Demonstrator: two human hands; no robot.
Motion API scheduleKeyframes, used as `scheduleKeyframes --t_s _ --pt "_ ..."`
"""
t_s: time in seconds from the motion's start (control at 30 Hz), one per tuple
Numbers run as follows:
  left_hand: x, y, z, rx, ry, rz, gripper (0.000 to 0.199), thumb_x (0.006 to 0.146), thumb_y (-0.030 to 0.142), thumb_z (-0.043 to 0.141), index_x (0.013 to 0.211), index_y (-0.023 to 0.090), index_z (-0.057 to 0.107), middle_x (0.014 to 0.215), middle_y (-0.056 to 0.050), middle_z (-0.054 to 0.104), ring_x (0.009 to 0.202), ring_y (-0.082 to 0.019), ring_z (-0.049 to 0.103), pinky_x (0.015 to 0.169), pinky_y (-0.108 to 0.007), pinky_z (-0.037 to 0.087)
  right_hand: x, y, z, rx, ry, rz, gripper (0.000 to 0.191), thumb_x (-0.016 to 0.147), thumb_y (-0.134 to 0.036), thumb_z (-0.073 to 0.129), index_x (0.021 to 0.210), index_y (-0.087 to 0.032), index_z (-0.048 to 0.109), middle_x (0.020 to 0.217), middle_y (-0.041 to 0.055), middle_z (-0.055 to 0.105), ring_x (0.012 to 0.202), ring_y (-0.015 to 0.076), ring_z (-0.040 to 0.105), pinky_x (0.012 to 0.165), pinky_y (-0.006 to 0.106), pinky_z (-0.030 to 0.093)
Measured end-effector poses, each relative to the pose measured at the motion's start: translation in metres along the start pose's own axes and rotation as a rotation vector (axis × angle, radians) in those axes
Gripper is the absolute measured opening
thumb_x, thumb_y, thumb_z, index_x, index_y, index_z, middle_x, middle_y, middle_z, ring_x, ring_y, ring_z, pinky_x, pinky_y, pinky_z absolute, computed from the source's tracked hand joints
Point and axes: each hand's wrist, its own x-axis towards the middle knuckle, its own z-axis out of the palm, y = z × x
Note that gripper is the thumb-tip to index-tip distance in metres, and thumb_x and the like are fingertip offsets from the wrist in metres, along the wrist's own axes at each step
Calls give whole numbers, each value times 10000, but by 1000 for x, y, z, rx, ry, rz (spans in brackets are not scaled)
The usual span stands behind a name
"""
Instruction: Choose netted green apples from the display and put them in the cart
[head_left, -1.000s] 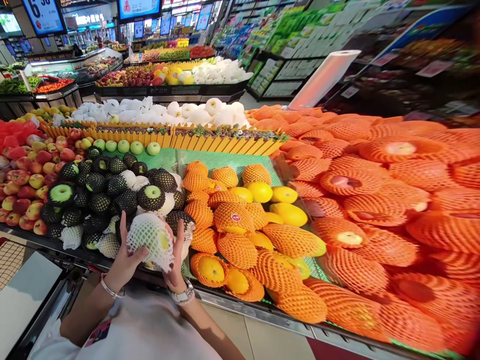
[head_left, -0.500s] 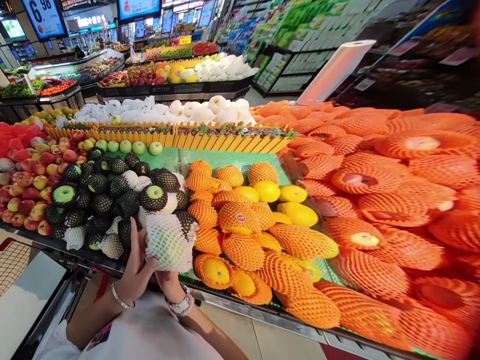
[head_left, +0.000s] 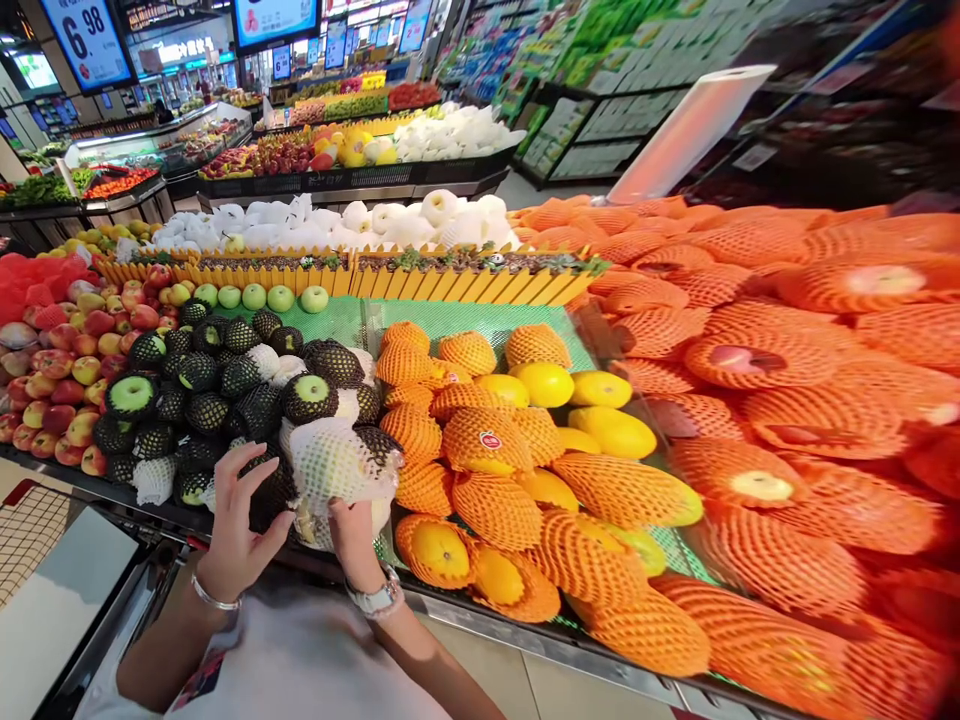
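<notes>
A pale green fruit in a white foam net (head_left: 330,460) rests at the front of the pile, against dark-netted fruit. My right hand (head_left: 356,540) is at its near side, fingers curled against the lower edge of the net; part of the grip is hidden. My left hand (head_left: 244,525) is raised to the left of that fruit, with thumb and fingers spread and nothing between them. Behind my left hand lie green apples in black foam nets (head_left: 311,395). Yellow melons in orange foam nets (head_left: 487,440) lie just right of my right hand.
Red-yellow apples (head_left: 56,385) fill the left of the stand. Large fruits in orange-red nets (head_left: 780,430) cover the right. A yellow picket divider (head_left: 465,282) runs behind, with white-wrapped fruit (head_left: 439,210) beyond. A plastic bag roll (head_left: 690,135) stands at the back right.
My left hand has come off the white-netted fruit and moved left and down, its fingers spreading. The fruit sits slightly lower, and my right hand shows more in front of it.
</notes>
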Motion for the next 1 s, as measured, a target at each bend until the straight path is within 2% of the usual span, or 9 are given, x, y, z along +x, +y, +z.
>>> scheduleKeyframes --t_s 0.13,0.27,0.47,0.6,0.73,0.8,0.87,0.93,1.0 --pt "18 -6 -6 -131 -276 -61 702 912 473 597 1505 285 273 1559 -114 278 1445 -275 271 1181 -444 258 9 -8 -4 -144 -189 -168 943 696 -716 691 1397 -125 474 1351 176 564 1248 359 541 1088 483 421" --pt "19 -15 7 -395 -520 -326 793 859 506 658 1506 282 258 1523 -99 373 1401 -257 373 1177 -412 290 9 -21 -3 -105 -254 -223 940 730 -789 600 1406 -150 466 1362 168 557 1237 360 553 1077 486 427" --pt "8 -20 35 -699 -384 -571 867 790 486 742 1473 200 290 1546 -121 340 1432 -268 326 1205 -401 241 16 -40 -2 -7 -219 -127 1011 824 -839 367 1540 -148 191 1433 182 465 1314 318 489 1105 455 402" --pt "6 -28 48 -894 -295 -736 884 694 418 827 1415 189 369 1426 -125 504 1306 -272 495 1129 -405 374 21 -48 -1 -84 -236 -79 847 943 -688 345 1565 -177 79 1593 134 203 1460 266 275 1200 435 256" --pt "20 -53 45 -1023 -27 -981 764 650 561 769 1254 172 510 1260 -139 618 1128 -305 614 953 -462 514 21 -57 -2 -9 -311 -113 707 991 -556 377 1568 -263 94 1578 125 226 1204 230 550 1014 402 474" --pt "44 -71 38 -941 80 -940 764 644 573 739 1257 190 492 1277 -141 600 1134 -311 608 921 -472 526 21 -61 -5 35 -309 -131 644 998 -477 427 1551 -314 139 1557 119 272 1048 190 613 937 384 514" --pt "82 -91 32 -694 116 -689 820 621 470 777 1313 207 425 1339 -130 553 1216 -292 557 1015 -444 474 22 -60 -12 16 -280 -118 582 990 -418 480 1511 -333 236 1526 107 335 1036 179 616 959 385 503" --pt "126 -111 34 -278 22 -404 858 642 393 783 1365 184 371 1397 -142 488 1276 -286 500 1084 -421 413 21 -55 -22 -35 -240 -65 516 978 -405 506 1458 -321 335 1479 102 410 1037 178 618 968 385 500" --pt "168 -130 44 205 -180 -235 854 730 346 730 1434 128 298 1434 -189 417 1325 -303 433 1116 -422 363 18 -46 -35 -96 -200 -18 476 965 -421 523 1409 -290 413 1411 106 485 1032 185 620 973 388 499"
